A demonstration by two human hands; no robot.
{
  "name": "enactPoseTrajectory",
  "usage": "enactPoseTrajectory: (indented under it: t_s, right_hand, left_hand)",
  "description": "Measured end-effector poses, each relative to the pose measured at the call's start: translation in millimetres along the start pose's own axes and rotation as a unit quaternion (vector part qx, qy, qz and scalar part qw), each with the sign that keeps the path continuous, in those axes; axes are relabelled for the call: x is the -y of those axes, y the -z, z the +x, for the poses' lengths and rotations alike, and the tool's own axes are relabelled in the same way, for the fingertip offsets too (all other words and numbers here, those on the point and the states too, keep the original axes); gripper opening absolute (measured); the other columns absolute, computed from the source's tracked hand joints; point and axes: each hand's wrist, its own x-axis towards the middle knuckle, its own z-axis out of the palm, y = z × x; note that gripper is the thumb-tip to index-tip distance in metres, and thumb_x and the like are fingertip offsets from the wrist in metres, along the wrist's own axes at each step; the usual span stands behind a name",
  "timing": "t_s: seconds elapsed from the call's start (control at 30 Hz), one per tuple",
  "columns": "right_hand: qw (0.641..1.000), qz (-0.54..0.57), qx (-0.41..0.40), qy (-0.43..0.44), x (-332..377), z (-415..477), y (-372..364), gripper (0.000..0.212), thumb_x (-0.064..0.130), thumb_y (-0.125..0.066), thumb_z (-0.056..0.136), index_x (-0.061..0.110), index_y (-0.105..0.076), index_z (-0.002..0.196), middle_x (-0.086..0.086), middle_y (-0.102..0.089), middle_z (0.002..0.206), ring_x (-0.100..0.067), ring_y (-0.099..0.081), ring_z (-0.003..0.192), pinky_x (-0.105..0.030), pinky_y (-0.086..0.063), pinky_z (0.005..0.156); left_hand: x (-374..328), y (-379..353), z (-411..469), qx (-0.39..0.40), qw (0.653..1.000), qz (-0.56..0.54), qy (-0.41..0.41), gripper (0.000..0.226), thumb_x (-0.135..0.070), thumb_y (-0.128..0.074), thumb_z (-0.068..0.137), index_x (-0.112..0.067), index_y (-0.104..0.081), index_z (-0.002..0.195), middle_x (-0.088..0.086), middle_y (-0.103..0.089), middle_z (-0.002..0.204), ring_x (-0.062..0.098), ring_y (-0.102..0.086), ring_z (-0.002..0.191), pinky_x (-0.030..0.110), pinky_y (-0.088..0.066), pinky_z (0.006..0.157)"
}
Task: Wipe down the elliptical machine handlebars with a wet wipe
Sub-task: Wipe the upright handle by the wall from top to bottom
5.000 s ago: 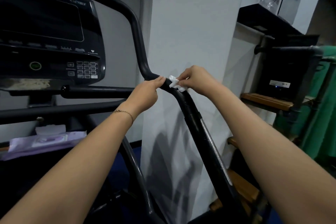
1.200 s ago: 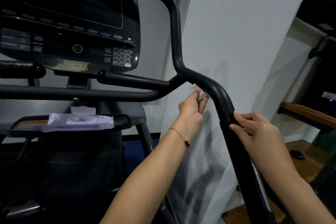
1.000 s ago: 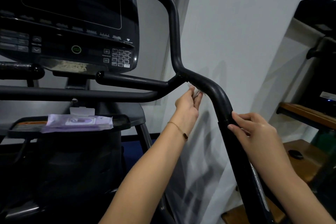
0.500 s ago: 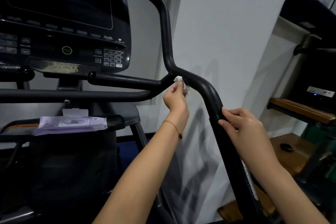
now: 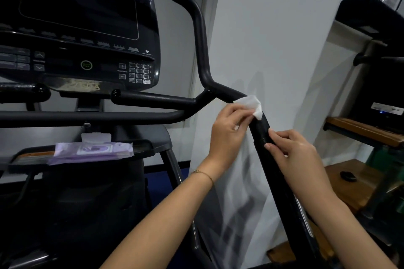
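Two hands work the handlebar (image 5: 259, 129): left hand (image 5: 229, 125) clamps the wipe (image 5: 249, 103) over the bend, right hand (image 5: 294, 152) grips the bar just below, fingers curled round it. Console (image 5: 76, 19) looms left, a purple pack (image 5: 91, 151) lying on the tray (image 5: 143, 145) beneath. White pillar (image 5: 273, 39) crowds close behind the bar; wooden shelf (image 5: 360, 131) far right.

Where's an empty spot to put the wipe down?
The tray has a short bare end right of the purple wipes pack. The wooden bench at the right is bare around a small dark thing. The handlebar is crowded: the left hand with the wipe and the right hand sit close together.
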Motion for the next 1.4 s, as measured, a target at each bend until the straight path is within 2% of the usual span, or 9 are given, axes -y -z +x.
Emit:
enactPoseTrajectory:
  t_s: [0.17,0.33,0.5,0.67,0.87,1.03,1.17,1.33,1.4]
  right_hand:
    - [1.0,0.001,-0.001,-0.003,3,0,0,0.032,0.017,-0.061,0.087,0.014,-0.063,0.119,-0.003,-0.063,0.106,-0.02,-0.062,0.091,-0.032,-0.049,0.079]
    - [1.0,-0.008,-0.016,-0.004,3,-2,-1,0.031,0.014,-0.064,0.085,0.013,-0.065,0.116,-0.005,-0.065,0.105,-0.024,-0.064,0.091,-0.037,-0.051,0.078]
    - [1.0,-0.012,-0.014,0.0,3,-2,-1,0.031,0.015,-0.063,0.086,0.013,-0.065,0.117,-0.002,-0.064,0.107,-0.021,-0.063,0.093,-0.026,-0.045,0.078]
    - [1.0,-0.018,-0.018,-0.003,5,-4,-1,0.031,0.015,-0.062,0.086,0.012,-0.064,0.117,-0.002,-0.064,0.107,-0.02,-0.063,0.094,-0.025,-0.044,0.078]
    - [1.0,-0.02,-0.014,-0.005,8,-5,0,0.033,0.017,-0.061,0.087,0.013,-0.063,0.119,0.0,-0.063,0.108,-0.018,-0.061,0.094,-0.024,-0.043,0.08]
    - [1.0,-0.023,-0.013,-0.012,10,-5,0,0.032,0.016,-0.061,0.087,0.014,-0.063,0.119,-0.001,-0.064,0.108,-0.02,-0.062,0.094,-0.025,-0.044,0.078]
    - [0.999,-0.025,-0.017,-0.019,11,-6,0,0.031,0.015,-0.061,0.087,0.013,-0.064,0.117,-0.002,-0.064,0.108,-0.021,-0.062,0.094,-0.026,-0.044,0.077]
    - [0.999,0.004,0.024,-0.03,6,3,8,0.03,0.018,-0.066,0.084,0.015,-0.067,0.114,-0.002,-0.066,0.104,-0.018,-0.065,0.088,-0.027,-0.047,0.081]
    - [0.997,0.055,0.03,-0.055,2,17,22,0.026,0.018,-0.068,0.081,0.014,-0.07,0.108,-0.003,-0.07,0.099,-0.015,-0.065,0.085,-0.019,-0.045,0.081]
  left_hand:
    - [4,3,6,-0.017,1.0,-0.008,0.013,0.015,-0.004,-0.062,0.087,-0.002,-0.071,0.098,-0.006,-0.057,0.094,0.01,-0.06,0.085,0.037,-0.055,0.079]
    - [8,6,-14,0.036,0.983,0.099,-0.149,0.017,-0.009,-0.06,0.087,-0.002,-0.072,0.097,0.007,-0.066,0.097,0.021,-0.063,0.091,0.031,-0.054,0.08]
    - [16,6,19,-0.014,0.992,0.091,-0.087,0.02,-0.011,-0.057,0.088,-0.002,-0.071,0.098,0.008,-0.066,0.097,0.023,-0.063,0.09,0.035,-0.054,0.08]
    - [15,10,6,0.056,0.971,0.12,-0.197,0.015,-0.003,-0.062,0.086,0.0,-0.072,0.097,0.01,-0.068,0.098,0.023,-0.062,0.091,0.026,-0.05,0.086]
    - [38,29,74,0.057,0.991,0.121,-0.008,0.017,-0.006,-0.06,0.088,0.0,-0.072,0.1,0.008,-0.066,0.101,0.013,-0.06,0.091,0.031,-0.049,0.09]
    - [25,24,55,0.099,0.978,0.139,-0.117,0.015,-0.005,-0.062,0.086,0.001,-0.072,0.095,0.01,-0.068,0.095,0.017,-0.062,0.089,0.022,-0.048,0.085]
    - [22,26,77,0.119,0.983,0.134,-0.047,0.018,-0.008,-0.059,0.089,-0.001,-0.072,0.098,0.009,-0.067,0.099,0.022,-0.063,0.094,0.032,-0.049,0.089]
    - [-7,27,57,0.165,0.96,0.181,-0.134,0.017,-0.01,-0.059,0.087,-0.003,-0.074,0.093,0.008,-0.068,0.094,0.023,-0.064,0.087,0.029,-0.049,0.079]
    - [-30,22,53,0.227,0.941,0.205,-0.145,0.017,-0.014,-0.06,0.087,-0.006,-0.075,0.093,0.005,-0.069,0.095,0.022,-0.064,0.087,0.033,-0.05,0.079]
